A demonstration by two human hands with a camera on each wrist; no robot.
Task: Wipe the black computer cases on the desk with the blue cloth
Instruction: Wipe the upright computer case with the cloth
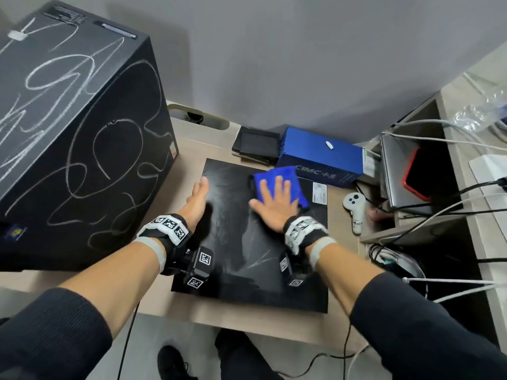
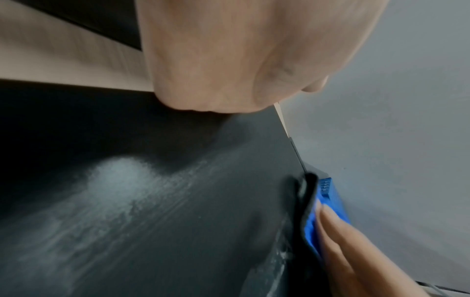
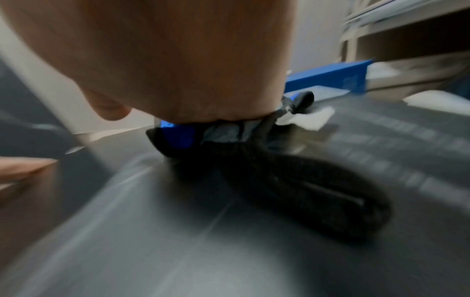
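A flat black computer case (image 1: pixel 236 242) lies on the desk in front of me, its top smeared with pale dust streaks (image 2: pixel 132 193). My right hand (image 1: pixel 274 200) presses flat, fingers spread, on the blue cloth (image 1: pixel 282 176) at the case's far right part. The cloth's edge (image 2: pixel 311 227) also shows in the left wrist view, and under my palm in the blurred right wrist view as a blue patch (image 3: pixel 178 136). My left hand (image 1: pixel 199 200) rests with straight fingers along the case's left edge. A big black case (image 1: pixel 76 133) covered in white scribbles stands at the left.
A blue box (image 1: pixel 321 160) and a small black tray (image 1: pixel 256 145) sit behind the flat case. A white controller (image 1: pixel 355 212) lies to the right, beside a shelf unit (image 1: pixel 411 234) holding a laptop, a red-cased phone and several cables.
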